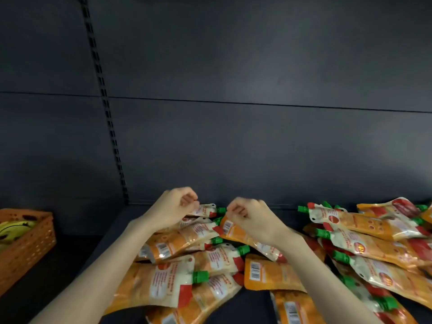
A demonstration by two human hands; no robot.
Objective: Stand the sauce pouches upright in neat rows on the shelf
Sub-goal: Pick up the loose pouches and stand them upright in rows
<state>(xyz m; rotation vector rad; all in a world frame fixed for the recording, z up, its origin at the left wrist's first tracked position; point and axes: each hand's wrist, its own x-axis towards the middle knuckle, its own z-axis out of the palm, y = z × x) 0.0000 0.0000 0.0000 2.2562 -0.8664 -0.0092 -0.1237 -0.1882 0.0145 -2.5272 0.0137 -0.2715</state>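
Note:
Several orange and white sauce pouches with green caps lie flat in a loose heap [177, 277] on the dark shelf [254, 305]. A second heap [374, 244] lies to the right. None stands upright. My left hand [173, 208] is at the back of the middle heap, fingers curled, pinching the end of a pouch [205, 210] whose green cap points right. My right hand [252, 219] is close beside it, fingers curled on the upper edge of an orange pouch [236, 232] that shows its barcode side. Both forearms hide parts of the heap.
An orange perforated basket [30, 249] with bananas [14, 228] stands at the left end of the shelf. The dark back panel [257, 148] rises right behind the pouches, with a slotted upright [109, 127] at the left. Bare shelf shows between basket and heap.

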